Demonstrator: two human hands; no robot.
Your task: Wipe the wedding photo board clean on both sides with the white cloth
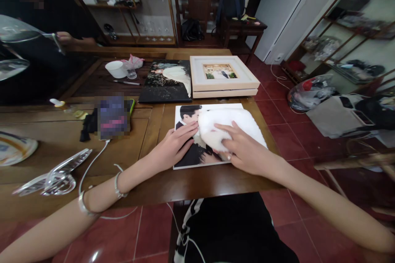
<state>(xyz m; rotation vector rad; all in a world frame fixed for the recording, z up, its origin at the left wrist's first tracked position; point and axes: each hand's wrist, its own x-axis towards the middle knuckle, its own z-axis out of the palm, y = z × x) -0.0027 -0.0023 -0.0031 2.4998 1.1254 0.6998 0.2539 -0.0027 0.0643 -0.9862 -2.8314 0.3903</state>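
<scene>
A white cloth [243, 120] lies over the upper right part of a photo [200, 150], which rests flat near the front right corner of the wooden table [197, 185]. The photo shows dark suits. The person's right hand [245, 150] is on the cloth, fingers spread and slightly bent; whether it grips the fabric cannot be told. The left hand [182, 141] is open, fingers straight and together, laid on the photo's left side with the tips beside the cloth. Two bracelets [119, 187] circle the left forearm.

Just behind the photo sits a framed picture [220, 70] on another frame, and to its left a dark photo [166, 82] with a pale dress. Farther left stands a white bowl [115, 70]. Nearer, left of the left hand, are a blurred-out object [114, 117] with a white cable [92, 161], a shiny clear ornament [58, 176] and a plate [15, 148]. Across the table, a co-worker's hand [64, 38] holds a handle. Beyond stand a chair [199, 4] and a backpack [231, 2].
</scene>
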